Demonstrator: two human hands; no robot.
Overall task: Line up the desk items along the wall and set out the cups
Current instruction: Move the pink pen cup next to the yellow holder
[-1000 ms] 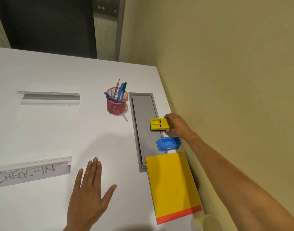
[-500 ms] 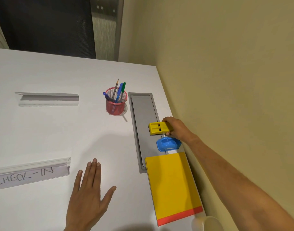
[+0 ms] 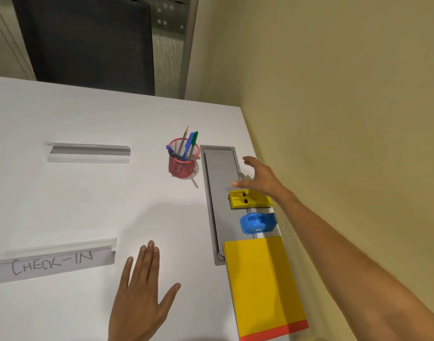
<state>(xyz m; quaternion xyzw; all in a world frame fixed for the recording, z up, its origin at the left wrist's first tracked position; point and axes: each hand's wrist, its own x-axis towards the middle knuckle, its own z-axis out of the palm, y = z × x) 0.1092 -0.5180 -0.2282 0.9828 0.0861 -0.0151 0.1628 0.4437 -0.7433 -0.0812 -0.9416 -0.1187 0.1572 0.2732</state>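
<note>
3 items line the wall: yellow pad (image 3: 262, 284), blue tape dispenser (image 3: 257, 222), yellow block (image 3: 248, 199). Red pen pot (image 3: 182, 159) remains; right hand (image 3: 262, 178) wide, empty.

We are looking at a smooth, matt white desk top (image 3: 75, 205) with a matt grey panel (image 3: 221, 173), seemingly plastic, set into it. The red pen cup (image 3: 182, 163) is showing as fine wire mesh. The yellow block (image 3: 248, 199) and blue tape dispenser (image 3: 257, 222) are reading as smooth, slightly glossy plastic. The yellow pad (image 3: 262, 284) is appearing matt, like card. The two sign holders (image 3: 88, 152) are looking like clear glossy plastic, the near one holding white paper. The wall (image 3: 346, 119) is appearing matt painted.
</note>
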